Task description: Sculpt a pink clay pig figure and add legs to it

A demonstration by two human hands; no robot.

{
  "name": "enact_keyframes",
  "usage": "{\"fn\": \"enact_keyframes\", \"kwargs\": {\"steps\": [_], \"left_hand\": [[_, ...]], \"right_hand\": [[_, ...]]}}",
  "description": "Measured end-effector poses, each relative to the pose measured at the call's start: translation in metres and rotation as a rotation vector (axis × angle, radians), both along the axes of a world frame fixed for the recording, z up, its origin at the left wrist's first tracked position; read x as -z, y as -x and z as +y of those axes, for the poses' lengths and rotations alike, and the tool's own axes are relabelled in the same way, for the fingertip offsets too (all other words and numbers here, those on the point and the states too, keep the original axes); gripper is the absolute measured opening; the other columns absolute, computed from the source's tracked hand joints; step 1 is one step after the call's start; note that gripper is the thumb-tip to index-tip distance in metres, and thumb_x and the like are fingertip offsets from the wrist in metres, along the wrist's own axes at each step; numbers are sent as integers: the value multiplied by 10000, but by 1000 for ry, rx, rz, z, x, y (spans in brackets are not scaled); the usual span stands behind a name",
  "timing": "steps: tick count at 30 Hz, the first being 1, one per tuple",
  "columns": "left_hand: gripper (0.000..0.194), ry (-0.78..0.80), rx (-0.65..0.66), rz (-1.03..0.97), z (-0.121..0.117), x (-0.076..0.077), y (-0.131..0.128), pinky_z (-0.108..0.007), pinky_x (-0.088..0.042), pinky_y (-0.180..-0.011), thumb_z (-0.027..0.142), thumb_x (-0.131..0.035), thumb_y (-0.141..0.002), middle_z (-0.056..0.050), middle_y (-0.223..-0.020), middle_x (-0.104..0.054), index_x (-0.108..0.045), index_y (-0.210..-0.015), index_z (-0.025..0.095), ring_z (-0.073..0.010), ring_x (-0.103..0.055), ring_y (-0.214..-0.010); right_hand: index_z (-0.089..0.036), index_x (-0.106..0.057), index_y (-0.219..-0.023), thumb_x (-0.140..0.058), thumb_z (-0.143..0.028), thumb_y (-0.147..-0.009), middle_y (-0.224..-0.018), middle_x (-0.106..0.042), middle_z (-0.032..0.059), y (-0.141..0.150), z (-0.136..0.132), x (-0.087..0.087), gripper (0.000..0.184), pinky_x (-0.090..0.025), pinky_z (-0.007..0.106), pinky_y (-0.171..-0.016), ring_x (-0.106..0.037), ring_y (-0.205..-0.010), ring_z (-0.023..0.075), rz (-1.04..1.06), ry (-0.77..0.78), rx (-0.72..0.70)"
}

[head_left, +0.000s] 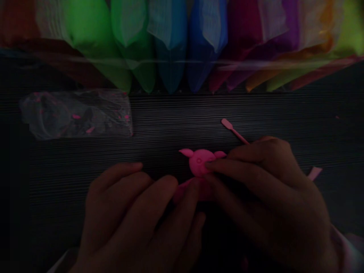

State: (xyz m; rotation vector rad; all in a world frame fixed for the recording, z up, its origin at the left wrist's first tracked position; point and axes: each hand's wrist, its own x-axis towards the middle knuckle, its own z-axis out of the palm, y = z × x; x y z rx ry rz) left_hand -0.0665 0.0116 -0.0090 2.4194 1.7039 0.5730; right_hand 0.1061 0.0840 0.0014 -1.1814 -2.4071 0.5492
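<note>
A small pink clay figure (197, 153) with a round head, two pointed ears and small ring-shaped eyes lies in front of me on the dark table. My left hand (136, 212) is closed around the left side of its body (206, 189), thumb and fingers pressing on the clay. The thumb and index finger of my right hand (273, 189) pinch at the right side of the face; whether a tiny separate piece is between them is hidden. Behind my right hand lies a pink modelling tool (226, 123) with a flat paddle end, partly covered by the fingers.
Bags of coloured clay (170, 57) stand in a row along the back inside clear plastic. A crumpled transparent bag (82, 113) with pink scraps lies at left. A flat pink tip (315, 173) sticks out right of my right hand. The picture is very dark.
</note>
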Motion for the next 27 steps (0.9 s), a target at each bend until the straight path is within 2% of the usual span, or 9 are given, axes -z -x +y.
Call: {"fn": "enact_keyframes", "kwargs": {"steps": [6,10,20,24,27], "left_hand": [[259,0,-24,-79,3,-4,-3,-451,-361,-860,333,-548,-720,-58,-854,-535,-637,-936,221,-220,-461,-814],[247,-61,-13,-73,5,-4,-3,-432,-395,-813,371,-527,-735,-53,-794,-561,-663,-875,220,-214,-478,-779],[204,-48,-28,-87,4,-6,-3,-431,-415,-807,342,-533,-756,-43,-812,-578,-645,-876,221,-196,-492,-771],[197,-55,61,-99,0,-12,-4,-409,-398,-846,177,-619,-708,-13,-837,-589,-640,-902,205,-185,-485,-811],[171,-60,198,-110,-8,-18,-12,-378,-353,-887,122,-561,-760,24,-876,-590,-632,-899,194,-143,-472,-829]], "right_hand": [[-232,-642,-847,-599,-200,-755,-753,-613,28,-2,-1,-2,107,-375,382,-643,-505,-693,175,13,5,-8],[-248,-640,-795,-581,-189,-769,-720,-607,13,-4,0,-3,87,-371,378,-641,-490,-674,164,-3,8,-32],[-235,-645,-795,-586,-174,-767,-726,-602,12,-5,-1,-3,90,-382,358,-627,-509,-673,153,9,-13,-30],[-201,-624,-822,-590,-176,-768,-760,-596,9,-5,-3,-6,69,-421,325,-683,-544,-715,130,93,-12,55],[-192,-598,-818,-578,-178,-780,-763,-596,-8,-6,-4,-8,45,-439,287,-720,-549,-747,115,177,1,124]]}}
